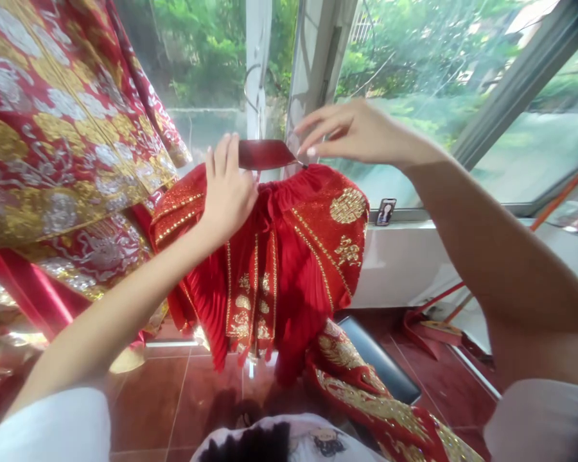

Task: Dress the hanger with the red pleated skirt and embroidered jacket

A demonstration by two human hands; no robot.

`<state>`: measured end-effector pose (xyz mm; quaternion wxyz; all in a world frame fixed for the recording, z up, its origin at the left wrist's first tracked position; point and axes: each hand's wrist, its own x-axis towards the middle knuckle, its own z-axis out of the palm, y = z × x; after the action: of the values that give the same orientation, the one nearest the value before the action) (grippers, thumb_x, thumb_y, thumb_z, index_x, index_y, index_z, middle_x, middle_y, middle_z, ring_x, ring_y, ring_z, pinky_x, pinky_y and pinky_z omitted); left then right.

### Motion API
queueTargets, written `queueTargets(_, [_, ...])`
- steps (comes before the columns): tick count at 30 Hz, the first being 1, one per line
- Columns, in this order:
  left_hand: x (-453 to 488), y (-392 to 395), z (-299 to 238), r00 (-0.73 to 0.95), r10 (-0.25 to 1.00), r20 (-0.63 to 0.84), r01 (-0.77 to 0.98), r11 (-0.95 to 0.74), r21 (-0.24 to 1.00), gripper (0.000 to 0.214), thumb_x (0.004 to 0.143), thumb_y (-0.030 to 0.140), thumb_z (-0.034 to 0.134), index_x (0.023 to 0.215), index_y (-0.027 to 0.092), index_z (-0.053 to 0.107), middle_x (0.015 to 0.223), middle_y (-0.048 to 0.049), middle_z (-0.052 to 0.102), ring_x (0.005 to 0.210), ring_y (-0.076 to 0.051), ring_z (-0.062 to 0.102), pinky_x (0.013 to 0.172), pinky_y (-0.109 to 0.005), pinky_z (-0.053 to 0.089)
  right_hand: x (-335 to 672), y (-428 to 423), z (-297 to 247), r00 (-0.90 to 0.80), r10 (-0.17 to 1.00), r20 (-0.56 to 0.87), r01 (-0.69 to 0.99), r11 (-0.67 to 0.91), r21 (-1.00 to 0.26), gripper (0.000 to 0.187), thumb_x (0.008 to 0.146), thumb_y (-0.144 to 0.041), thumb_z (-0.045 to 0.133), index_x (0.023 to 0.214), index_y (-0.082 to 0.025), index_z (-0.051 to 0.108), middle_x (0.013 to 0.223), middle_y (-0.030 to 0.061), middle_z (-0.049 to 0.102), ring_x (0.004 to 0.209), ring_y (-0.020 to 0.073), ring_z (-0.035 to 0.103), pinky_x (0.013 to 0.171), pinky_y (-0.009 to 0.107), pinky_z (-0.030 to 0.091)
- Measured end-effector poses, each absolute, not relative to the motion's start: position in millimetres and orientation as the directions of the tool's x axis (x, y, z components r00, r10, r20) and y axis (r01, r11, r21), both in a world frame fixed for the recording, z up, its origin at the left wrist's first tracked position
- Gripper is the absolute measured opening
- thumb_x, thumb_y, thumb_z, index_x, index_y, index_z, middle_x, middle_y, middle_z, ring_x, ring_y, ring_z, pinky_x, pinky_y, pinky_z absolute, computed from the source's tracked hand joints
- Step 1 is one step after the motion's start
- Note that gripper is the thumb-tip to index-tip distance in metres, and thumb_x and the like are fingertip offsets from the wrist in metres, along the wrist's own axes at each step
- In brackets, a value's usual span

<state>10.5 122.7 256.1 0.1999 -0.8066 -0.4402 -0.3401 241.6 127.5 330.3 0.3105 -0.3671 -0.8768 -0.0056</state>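
Note:
A red skirt [298, 237] with gold embroidery and beaded trim hangs in front of me, gathered at the waist, below a dark red hanger [266, 154] with a thin metal hook. My left hand [228, 189] wraps round the left end of the hanger's bar, its fingers over the top edge and its palm against the skirt's waist. Just off the bar's right end is my right hand [337, 131], fingers stretched out and apart, holding nothing. A metal piece at that end meets the skirt's waist below my fingertips.
Large red, gold and silver embroidered garments [62, 128] hang at the left. Another red and gold cloth [366, 391] lies low in front of me, beside a dark padded seat [380, 359]. A phone [386, 212] leans on the windowsill; a red dustpan [428, 330] stands at the right.

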Motion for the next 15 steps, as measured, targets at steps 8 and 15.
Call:
queueTargets(8, [36, 133, 232, 0.524, 0.573, 0.630, 0.790, -0.604, -0.108, 0.026, 0.091, 0.030, 0.043, 0.098, 0.015, 0.064, 0.097, -0.0156, 0.067, 0.096, -0.031, 0.060, 0.085, -0.043, 0.044, 227, 150, 293, -0.602, 0.694, 0.395, 0.763, 0.646, 0.028, 0.019, 0.082, -0.034, 0.066, 0.089, -0.020, 0.077, 0.096, 0.0081, 0.063, 0.085, 0.0192, 0.057, 0.079, 0.034, 0.043])
queueTargets(15, [19, 136, 262, 0.544, 0.596, 0.590, 0.726, -0.687, 0.024, 0.035, 0.095, 0.042, 0.040, 0.080, 0.020, 0.062, 0.071, -0.0049, 0.064, 0.067, -0.020, 0.056, 0.058, -0.029, 0.033, 248, 147, 324, -0.603, 0.710, 0.363, 0.689, 0.693, -0.210, 0.017, 0.076, -0.039, 0.073, 0.074, -0.022, 0.075, 0.091, 0.0048, 0.070, 0.083, 0.0181, 0.060, 0.078, 0.034, 0.046])
